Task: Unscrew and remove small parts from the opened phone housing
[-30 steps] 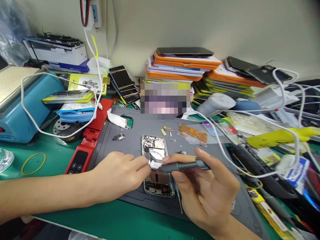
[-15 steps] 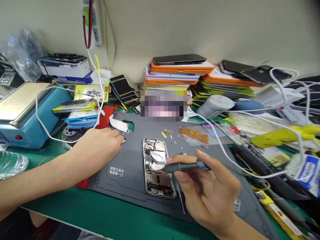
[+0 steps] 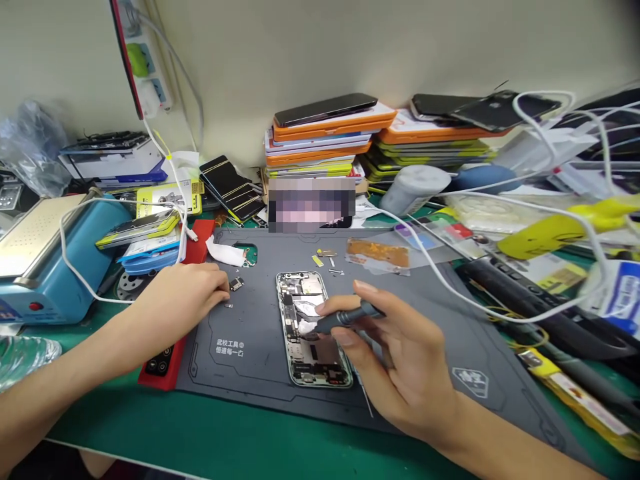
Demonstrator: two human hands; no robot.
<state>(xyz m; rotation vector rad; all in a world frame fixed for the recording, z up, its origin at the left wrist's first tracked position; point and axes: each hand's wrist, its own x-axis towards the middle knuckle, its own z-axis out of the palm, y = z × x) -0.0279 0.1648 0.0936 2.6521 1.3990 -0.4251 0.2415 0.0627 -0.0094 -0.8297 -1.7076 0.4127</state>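
Observation:
In the head view, an opened phone (image 3: 314, 357) lies on a dark grey work mat (image 3: 250, 373), its inner parts exposed. My right hand (image 3: 400, 353) grips a dark grey pen-shaped tool (image 3: 345, 319) between thumb and fingers. The tool's front end is over the middle of the phone, beside a whitish patch (image 3: 306, 308); its tip is hard to make out. Farther left, my left hand (image 3: 193, 290) rests at the mat's edge with fingers curled together. Whatever those fingers hold, if anything, is hidden. A small metal part (image 3: 237, 284) lies just beside them.
Small strips (image 3: 327, 253) and a brown taped piece (image 3: 377, 255) lie at the mat's back. A blue machine (image 3: 85, 260) stands left, stacked orange cases (image 3: 330, 127) behind. On the right are a white cable (image 3: 450, 300) and several tools. A thin rod (image 3: 365, 393) lies beside the phone.
The whole view has shifted slightly. My left hand has drawn a little left, uncovering the small metal part. The tool in my right hand is tilted more steeply, still over the phone.

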